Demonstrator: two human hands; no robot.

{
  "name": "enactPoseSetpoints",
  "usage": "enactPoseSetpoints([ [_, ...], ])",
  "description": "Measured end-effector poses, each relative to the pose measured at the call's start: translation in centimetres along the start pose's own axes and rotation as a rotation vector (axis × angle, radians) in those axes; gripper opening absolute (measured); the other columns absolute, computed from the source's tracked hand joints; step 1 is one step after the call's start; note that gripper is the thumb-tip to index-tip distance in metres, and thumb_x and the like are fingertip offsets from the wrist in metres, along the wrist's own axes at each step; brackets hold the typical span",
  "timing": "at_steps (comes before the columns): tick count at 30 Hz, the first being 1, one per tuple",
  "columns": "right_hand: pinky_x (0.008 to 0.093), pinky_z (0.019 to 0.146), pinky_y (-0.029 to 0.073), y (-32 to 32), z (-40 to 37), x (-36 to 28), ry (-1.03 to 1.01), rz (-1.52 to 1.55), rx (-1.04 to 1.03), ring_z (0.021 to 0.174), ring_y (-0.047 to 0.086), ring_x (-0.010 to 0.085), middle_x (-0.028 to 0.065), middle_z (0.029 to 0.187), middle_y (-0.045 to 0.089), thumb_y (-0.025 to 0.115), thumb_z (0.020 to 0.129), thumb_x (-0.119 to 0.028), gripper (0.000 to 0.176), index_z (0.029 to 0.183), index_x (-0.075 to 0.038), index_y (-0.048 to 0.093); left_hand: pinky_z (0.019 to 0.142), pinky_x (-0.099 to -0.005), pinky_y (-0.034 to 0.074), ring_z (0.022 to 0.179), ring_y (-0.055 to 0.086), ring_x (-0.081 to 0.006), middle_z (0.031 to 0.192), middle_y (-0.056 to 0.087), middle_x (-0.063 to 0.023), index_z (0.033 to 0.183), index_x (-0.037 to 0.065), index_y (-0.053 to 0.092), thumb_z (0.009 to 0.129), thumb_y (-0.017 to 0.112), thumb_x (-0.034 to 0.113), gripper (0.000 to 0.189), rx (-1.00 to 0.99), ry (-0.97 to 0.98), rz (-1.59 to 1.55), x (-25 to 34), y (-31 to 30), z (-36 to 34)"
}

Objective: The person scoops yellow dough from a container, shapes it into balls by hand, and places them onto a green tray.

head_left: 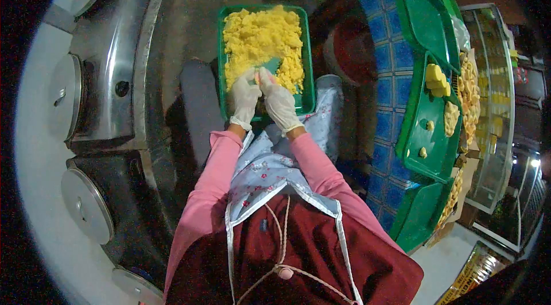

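A green tray (310, 64) rests at my lap, with crumbly yellow food (261, 32) heaped over most of it. Both my hands wear pale, thin gloves and meet over the near part of the tray. My left hand (245, 98) has its fingers bent inward, touching the other hand. My right hand (279, 101) is closed the same way, fingertips pressed together. Something small and pinkish shows between the fingertips, too small to name. A bare green patch of the tray bottom lies just beyond the fingers.
Metal counters with round lids (66, 97) line the left side. On the right, a blue tiled surface (384, 92) runs beside green trays (422, 127) holding yellow pieces (437, 80). A glass display case (493, 110) stands farther right.
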State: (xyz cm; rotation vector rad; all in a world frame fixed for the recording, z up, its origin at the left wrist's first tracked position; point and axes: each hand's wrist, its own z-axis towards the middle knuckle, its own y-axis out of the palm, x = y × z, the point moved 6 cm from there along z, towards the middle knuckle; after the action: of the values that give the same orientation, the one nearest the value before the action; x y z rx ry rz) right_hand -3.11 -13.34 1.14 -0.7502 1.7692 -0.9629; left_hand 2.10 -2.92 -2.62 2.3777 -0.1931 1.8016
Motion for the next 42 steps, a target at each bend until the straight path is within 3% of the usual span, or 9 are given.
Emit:
enactPoseSetpoints([
  [4,0.0500,0.060,0.052,-0.9,-1.1,1.0,-0.178,-0.047,0.091,0.074,0.069,0.0392,0.0184,0.082,0.070,0.042,0.104,-0.032,0.041,0.143,-0.019,0.045,0.090,-0.0345,0.050,0.105,0.066,-0.0313,0.115,0.069,-0.0192,0.125,0.000,0.064,0.075,0.061,0.000,0.050,-0.002,0.199,0.256,0.1,-0.1,1.0],
  [5,0.0513,0.062,0.051,-0.9,-1.2,2.3,-0.036,-0.105,-0.035,0.074,0.069,0.0395,0.0183,0.082,0.070,0.042,0.104,-0.039,0.039,0.136,-0.021,0.054,0.091,-0.0380,0.050,0.106,0.065,-0.0341,0.118,0.067,-0.0203,0.125,0.004,0.065,0.075,0.064,0.003,0.049,-0.095,0.142,0.446,-0.2,0.2,1.7],
  [8,0.0510,0.066,0.051,-0.5,-2.0,6.3,0.078,0.083,0.005,0.079,0.069,0.0393,0.0194,0.083,0.070,0.043,0.102,-0.046,0.040,0.127,-0.021,0.063,0.090,-0.0411,0.050,0.102,0.063,-0.0367,0.112,0.067,-0.0195,0.121,0.007,0.068,0.074,0.067,0.006,0.047,-0.258,0.644,0.778,4.5,1.1,0.7],
  [15,0.0525,0.067,0.050,-1.7,-1.9,3.2,-0.013,0.424,0.219,0.079,0.068,0.0417,0.0212,0.086,0.070,0.044,0.102,-0.035,0.037,0.131,-0.020,0.060,0.087,-0.0464,0.048,0.098,0.059,-0.0411,0.099,0.063,-0.0230,0.102,0.002,0.064,0.068,0.075,0.012,0.037,-0.098,0.422,0.766,1.6,0.1,1.8],
  [20,0.0521,0.062,0.052,1.6,-0.7,0.3,-0.109,-0.037,0.118,0.073,0.069,0.0395,0.0212,0.083,0.069,0.043,0.101,-0.023,0.040,0.141,-0.022,0.049,0.088,-0.0456,0.047,0.103,0.059,-0.0435,0.103,0.064,-0.0253,0.106,-0.002,0.061,0.074,0.070,0.005,0.035,0.103,0.314,0.501,-0.3,-1.0,0.8],
  [28,0.0511,0.056,0.050,-1.4,-2.3,2.1,-0.100,-0.157,0.028,0.067,0.067,0.0385,0.0172,0.077,0.069,0.049,0.100,-0.039,0.031,0.119,-0.021,0.066,0.076,-0.0438,0.050,0.091,0.065,-0.0384,0.099,0.066,-0.0243,0.098,-0.003,0.061,0.076,0.075,0.016,0.032,-0.173,0.076,0.484,3.6,-0.3,0.5],
  [31,0.0482,0.063,0.051,-4.8,-2.9,2.7,-0.066,0.032,0.246,0.076,0.069,0.0372,0.0177,0.082,0.070,0.047,0.101,-0.037,0.032,0.114,-0.017,0.067,0.076,-0.0401,0.050,0.087,0.063,-0.0330,0.092,0.065,-0.0172,0.100,0.001,0.061,0.070,0.082,0.025,0.043,0.017,0.263,0.596,1.2,-0.5,1.3],
  [34,0.0454,0.068,0.052,-5.0,-1.1,2.0,-0.156,0.019,0.299,0.080,0.070,0.0352,0.0168,0.085,0.071,0.047,0.101,-0.034,0.030,0.113,-0.016,0.067,0.080,-0.0483,0.047,0.093,0.057,-0.0399,0.092,0.060,-0.0200,0.091,0.002,0.057,0.072,0.075,0.019,0.031,0.045,0.380,0.771,1.2,0.2,0.9],
  [42,0.0506,0.059,0.051,-3.0,4.1,1.4,-0.187,-0.177,0.088,0.073,0.068,0.0388,0.0176,0.078,0.070,0.048,0.101,-0.043,0.036,0.101,-0.016,0.070,0.084,-0.0447,0.048,0.096,0.059,-0.0371,0.100,0.061,-0.0176,0.107,0.005,0.063,0.073,0.073,0.015,0.037,-0.062,0.480,0.838,-0.1,0.8,2.1],
])
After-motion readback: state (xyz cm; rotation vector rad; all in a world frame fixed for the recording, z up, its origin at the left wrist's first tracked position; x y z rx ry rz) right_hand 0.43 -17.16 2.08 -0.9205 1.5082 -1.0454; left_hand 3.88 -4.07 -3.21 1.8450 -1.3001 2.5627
